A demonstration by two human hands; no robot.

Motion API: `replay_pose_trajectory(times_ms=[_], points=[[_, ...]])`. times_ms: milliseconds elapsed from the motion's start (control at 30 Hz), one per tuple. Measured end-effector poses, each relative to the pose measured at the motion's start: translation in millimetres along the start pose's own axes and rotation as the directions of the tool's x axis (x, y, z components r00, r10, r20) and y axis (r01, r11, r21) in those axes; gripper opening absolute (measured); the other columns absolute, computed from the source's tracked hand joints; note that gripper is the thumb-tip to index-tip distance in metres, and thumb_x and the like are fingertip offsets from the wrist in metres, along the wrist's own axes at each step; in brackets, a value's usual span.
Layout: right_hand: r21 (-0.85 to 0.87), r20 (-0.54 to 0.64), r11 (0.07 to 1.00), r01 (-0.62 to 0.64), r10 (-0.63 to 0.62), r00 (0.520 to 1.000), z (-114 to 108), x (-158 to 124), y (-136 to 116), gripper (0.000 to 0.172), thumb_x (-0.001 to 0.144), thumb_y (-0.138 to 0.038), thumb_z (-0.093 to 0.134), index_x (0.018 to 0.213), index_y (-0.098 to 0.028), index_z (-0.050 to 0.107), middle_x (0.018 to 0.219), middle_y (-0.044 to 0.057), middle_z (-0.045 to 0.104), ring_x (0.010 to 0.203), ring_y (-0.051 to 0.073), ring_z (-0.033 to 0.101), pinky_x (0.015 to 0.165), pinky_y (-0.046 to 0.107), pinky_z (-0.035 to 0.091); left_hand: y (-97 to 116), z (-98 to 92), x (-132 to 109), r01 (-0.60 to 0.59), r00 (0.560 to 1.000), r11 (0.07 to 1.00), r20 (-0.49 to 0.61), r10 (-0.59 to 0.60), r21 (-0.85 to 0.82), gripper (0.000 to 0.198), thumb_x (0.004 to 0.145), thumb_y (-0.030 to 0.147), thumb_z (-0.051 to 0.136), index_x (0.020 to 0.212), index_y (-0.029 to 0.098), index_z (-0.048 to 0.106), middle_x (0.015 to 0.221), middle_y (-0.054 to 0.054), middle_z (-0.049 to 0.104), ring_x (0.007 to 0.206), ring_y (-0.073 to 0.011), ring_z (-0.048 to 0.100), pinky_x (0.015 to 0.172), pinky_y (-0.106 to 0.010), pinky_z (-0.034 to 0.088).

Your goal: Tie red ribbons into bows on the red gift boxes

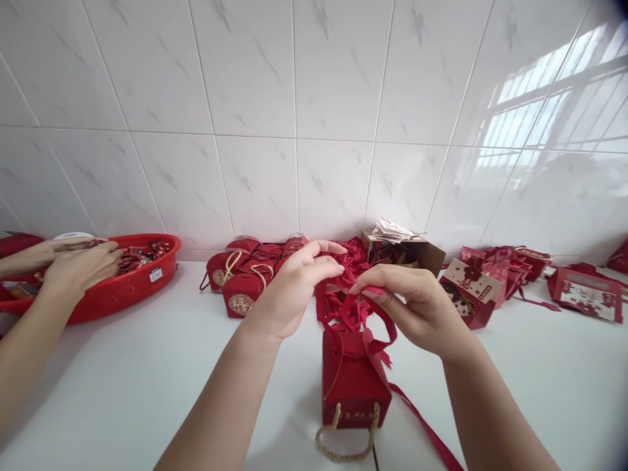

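Note:
A small red gift box stands on the white table in front of me, its tan rope handle hanging toward me. Red ribbon rises from the box top to my hands. Pinched between the thumb and fingers of my right hand is a part of this ribbon. My left hand is just to the left, fingers curved around the ribbon's upper part; its fingertips partly overlap the red pile behind. Another length of ribbon trails from the box's right side to the near edge.
A red basin of wrapped sweets stands left, with a co-worker's hands in it. Finished-looking red boxes, a ribbon pile and an open carton line the wall. More printed boxes sit right.

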State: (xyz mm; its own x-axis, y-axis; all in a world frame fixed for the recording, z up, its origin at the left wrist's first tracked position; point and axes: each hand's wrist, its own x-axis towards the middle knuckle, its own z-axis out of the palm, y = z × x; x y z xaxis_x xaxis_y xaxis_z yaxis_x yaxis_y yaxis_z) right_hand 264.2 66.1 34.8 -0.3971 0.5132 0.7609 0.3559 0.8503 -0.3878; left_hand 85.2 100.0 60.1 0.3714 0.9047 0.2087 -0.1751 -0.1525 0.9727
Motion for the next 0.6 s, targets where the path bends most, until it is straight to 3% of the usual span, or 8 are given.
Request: replay_pose_trajectory(times_ms=[100,267,400,500,600], points=[[-0.098,-0.02,0.995,0.032,-0.034,0.999,0,-1,-1,0.023,0.093,-0.013,0.045,0.099,-0.023,0.065,0.087,0.004,0.069,0.075,0.014,0.063,0.065,0.027,0.052,1,-0.1,-2,-0.007,1.0,1.0,0.008,0.007,0.027,0.018,0.073,0.018,0.061,0.091,0.02,0.06,0.071,0.001,0.058,0.067,-0.0136,0.057,0.064,-0.024,0.043],[-0.298,-0.033,0.947,0.12,-0.136,0.99,1,-3,6,0.026,0.092,-0.009,0.045,0.105,-0.022,0.065,0.103,0.007,0.069,0.094,0.018,0.064,0.079,0.033,0.054,0,-2.4,-6,-0.066,0.997,0.996,0.039,0.064,0.055,0.017,0.078,0.022,0.06,0.095,0.022,0.062,0.071,0.001,0.057,0.07,-0.0127,0.055,0.064,-0.023,0.043],[-0.319,-0.084,0.941,0.112,-0.145,0.986,2,-2,10,0.028,0.092,-0.012,0.047,0.108,-0.024,0.067,0.105,0.006,0.07,0.095,0.019,0.065,0.08,0.036,0.055,-2,-1.7,-11,-0.164,0.986,0.969,0.038,0.159,0.186,0.023,0.084,0.031,0.056,0.106,0.026,0.064,0.069,0.001,0.054,0.066,-0.0136,0.051,0.062,-0.025,0.042],[-0.263,-0.116,0.963,0.062,-0.095,0.989,0,-3,9,0.03,0.092,-0.014,0.049,0.111,-0.026,0.067,0.114,0.005,0.068,0.104,0.02,0.064,0.085,0.036,0.055,-4,2.5,-15,-0.267,0.948,0.86,-0.044,0.316,0.435,0.041,0.087,0.031,0.051,0.128,0.029,0.055,0.063,0.002,0.05,0.056,-0.0133,0.044,0.055,-0.024,0.038],[-0.29,-0.23,0.956,-0.052,-0.017,0.973,-10,-6,3,0.023,0.09,-0.02,0.051,0.1,-0.025,0.071,0.113,0.006,0.067,0.103,0.023,0.064,0.08,0.034,0.056,-7,4.1,-20,-0.36,0.843,0.627,-0.047,0.536,0.69,0.05,0.087,0.024,0.049,0.136,0.029,0.048,0.064,0.002,0.054,0.051,-0.0128,0.04,0.056,-0.025,0.037]])
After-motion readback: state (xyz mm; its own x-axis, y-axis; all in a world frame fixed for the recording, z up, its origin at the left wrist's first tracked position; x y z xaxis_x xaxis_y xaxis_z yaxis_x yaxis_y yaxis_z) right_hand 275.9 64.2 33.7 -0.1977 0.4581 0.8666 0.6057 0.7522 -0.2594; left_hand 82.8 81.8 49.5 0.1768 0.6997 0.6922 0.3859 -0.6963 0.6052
